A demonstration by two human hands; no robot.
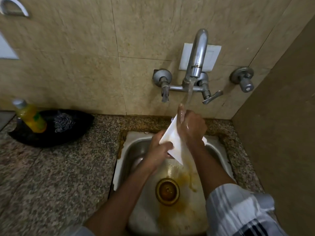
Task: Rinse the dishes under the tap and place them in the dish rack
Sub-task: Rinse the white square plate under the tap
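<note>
Item: white square plate [172, 138], held tilted on edge above the steel sink [134, 147], just below the running tap [197, 53]. Left hand [162, 149]: closed on the plate's lower near edge, thumb over the rim. Right hand [190, 126]: laid against the plate's upper face, fingers [181, 113] reaching into the water stream [189, 92]; it appears to be rubbing rather than gripping. Runoff: yellowish, streaking down the basin to the brass-coloured drain [167, 191], so residue is probably still coming off. Handling advice: keep the tilt so water sheets toward the drain; work the right hand across the whole face, then turn the plate to wash the back; hold firmly with the left, since a wet glazed surface is likely slippery. Judged clean once runoff looks clear. Adjacent: granite tabletop [59, 167] carrying a black tray [71, 133] with a yellow soap bottle [30, 116] and steel scrubber [63, 122]. Dish rack: not in view.
</note>
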